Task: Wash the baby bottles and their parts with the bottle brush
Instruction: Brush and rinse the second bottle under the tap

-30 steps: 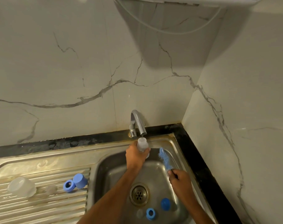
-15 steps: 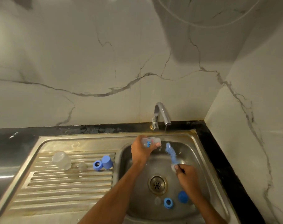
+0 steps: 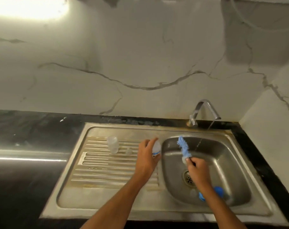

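Lying on the drainboard (image 3: pixel 97 164), 1 clear cup (image 3: pixel 113 144); tap (image 3: pixel 204 111) running.

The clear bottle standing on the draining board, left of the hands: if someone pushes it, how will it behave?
The clear bottle looks like thin, empty plastic, so it is probably light and would slide or tip easily. It stands upright on the ribbed draining board, so its footing may be uneven. If it tips, its round body would likely roll along the grooves.
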Action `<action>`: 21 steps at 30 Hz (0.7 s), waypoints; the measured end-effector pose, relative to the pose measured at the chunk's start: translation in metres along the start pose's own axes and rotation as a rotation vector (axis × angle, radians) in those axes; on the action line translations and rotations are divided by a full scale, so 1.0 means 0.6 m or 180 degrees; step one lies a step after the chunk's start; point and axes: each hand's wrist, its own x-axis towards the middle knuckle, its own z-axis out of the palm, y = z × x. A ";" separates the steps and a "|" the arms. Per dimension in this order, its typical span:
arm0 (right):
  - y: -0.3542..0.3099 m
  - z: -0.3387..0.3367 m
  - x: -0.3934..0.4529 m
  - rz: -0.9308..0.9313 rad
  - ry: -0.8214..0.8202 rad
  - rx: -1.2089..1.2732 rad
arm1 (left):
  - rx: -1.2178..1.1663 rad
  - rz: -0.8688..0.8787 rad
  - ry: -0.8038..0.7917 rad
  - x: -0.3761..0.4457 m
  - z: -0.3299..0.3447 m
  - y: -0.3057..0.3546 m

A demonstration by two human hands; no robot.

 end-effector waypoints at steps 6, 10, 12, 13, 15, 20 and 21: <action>-0.044 0.057 -0.029 -0.0169 0.0028 -0.0084 | 0.0117 -0.0295 0.0409 -0.066 -0.098 -0.092; -0.072 0.081 -0.045 -0.0295 0.0023 -0.0192 | 0.0042 -0.0718 0.0862 -0.092 -0.153 -0.145; -0.080 0.087 -0.051 -0.0322 0.0022 -0.0215 | 0.0015 -0.0840 0.0927 -0.095 -0.171 -0.164; -0.082 0.088 -0.053 -0.0333 0.0024 -0.0224 | -0.0004 -0.0870 0.0934 -0.094 -0.178 -0.171; -0.086 0.088 -0.056 -0.0349 0.0028 -0.0262 | -0.0035 -0.0909 0.0907 -0.091 -0.185 -0.182; -0.096 0.090 -0.063 -0.0338 0.0047 -0.0432 | -0.0109 -0.0946 0.0800 -0.085 -0.188 -0.209; -0.097 0.089 -0.063 -0.0327 0.0049 -0.0450 | -0.0124 -0.0936 0.0768 -0.084 -0.188 -0.212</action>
